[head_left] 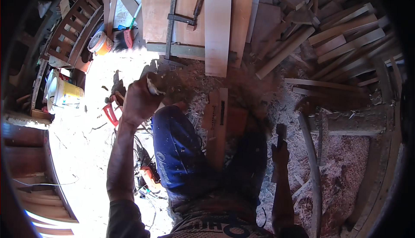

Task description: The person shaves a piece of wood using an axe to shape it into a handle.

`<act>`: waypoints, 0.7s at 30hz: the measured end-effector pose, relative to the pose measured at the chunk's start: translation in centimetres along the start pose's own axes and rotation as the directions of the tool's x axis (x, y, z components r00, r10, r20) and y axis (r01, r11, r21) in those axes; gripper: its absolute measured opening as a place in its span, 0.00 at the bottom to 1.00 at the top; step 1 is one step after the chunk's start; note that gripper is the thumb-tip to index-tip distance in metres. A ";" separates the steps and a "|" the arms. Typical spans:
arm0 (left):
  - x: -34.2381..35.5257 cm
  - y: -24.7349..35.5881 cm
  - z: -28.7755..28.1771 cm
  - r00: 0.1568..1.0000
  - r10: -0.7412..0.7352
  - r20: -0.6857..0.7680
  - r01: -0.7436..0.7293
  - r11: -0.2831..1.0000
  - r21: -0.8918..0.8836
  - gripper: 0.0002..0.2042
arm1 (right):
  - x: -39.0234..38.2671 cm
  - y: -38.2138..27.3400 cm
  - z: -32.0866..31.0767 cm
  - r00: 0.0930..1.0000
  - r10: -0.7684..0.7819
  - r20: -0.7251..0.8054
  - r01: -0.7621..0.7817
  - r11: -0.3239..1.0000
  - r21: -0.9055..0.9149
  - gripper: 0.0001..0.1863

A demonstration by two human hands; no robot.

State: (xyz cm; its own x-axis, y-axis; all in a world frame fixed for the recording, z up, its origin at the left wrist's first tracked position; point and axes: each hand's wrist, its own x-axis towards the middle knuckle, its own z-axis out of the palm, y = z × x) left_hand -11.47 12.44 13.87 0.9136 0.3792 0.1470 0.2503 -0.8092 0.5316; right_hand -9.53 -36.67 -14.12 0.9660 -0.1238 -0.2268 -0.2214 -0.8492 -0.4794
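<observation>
My left hand (142, 101) is raised left of my knee, its fingers closed round a small pale scrap (153, 86), perhaps cloth or paper. Low beside my right thigh, my right hand (281, 153) grips a dark, narrow, block-ended piece (281, 130); shadow hides its kind. Between my legs lies a wooden board (218, 145) with a long dark slot or strip near its far end. Neither hand touches that board.
Ahead, a bar clamp (183, 18) lies over wide wooden panels (155, 4), beside a long pale plank (216, 30). Timber offcuts (333, 43) pile up at right. Buckets (65, 91), a red-handled tool (112, 111) and an orange power tool (149, 178) sit at left.
</observation>
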 end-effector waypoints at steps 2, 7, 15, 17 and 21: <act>-3.4 -1.8 0.7 0.988 -0.101 0.113 0.094 0.993 0.067 0.13 | 0.9 2.8 1.8 1.000 0.012 0.020 -0.010 0.994 -0.109 0.29; -9.9 -4.2 3.8 0.987 -0.128 0.094 0.138 0.985 -0.101 0.11 | 1.2 11.1 4.6 0.986 -0.159 0.057 0.169 0.937 -0.307 0.29; -12.2 -7.1 5.7 0.968 -0.248 -0.033 0.236 0.950 -0.207 0.10 | -4.0 -10.7 1.0 0.496 -0.857 0.139 0.862 0.505 0.038 0.21; -11.9 -7.1 5.7 0.973 -0.230 -0.026 0.216 0.944 -0.251 0.10 | -5.7 -14.8 2.7 0.111 -0.940 0.321 0.970 0.173 0.170 0.21; -11.1 -7.7 6.1 0.979 -0.203 0.006 0.196 0.936 -0.293 0.09 | 0.0 -19.0 6.7 -0.444 -0.827 0.344 0.879 -0.329 0.344 0.23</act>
State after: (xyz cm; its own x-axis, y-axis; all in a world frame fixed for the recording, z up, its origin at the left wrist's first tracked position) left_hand -21.57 11.73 3.09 0.8455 0.5330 0.0311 0.3194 -0.5517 0.7705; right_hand -6.19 -17.07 -10.71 -0.2921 0.9341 0.2054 0.8763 0.3475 -0.3336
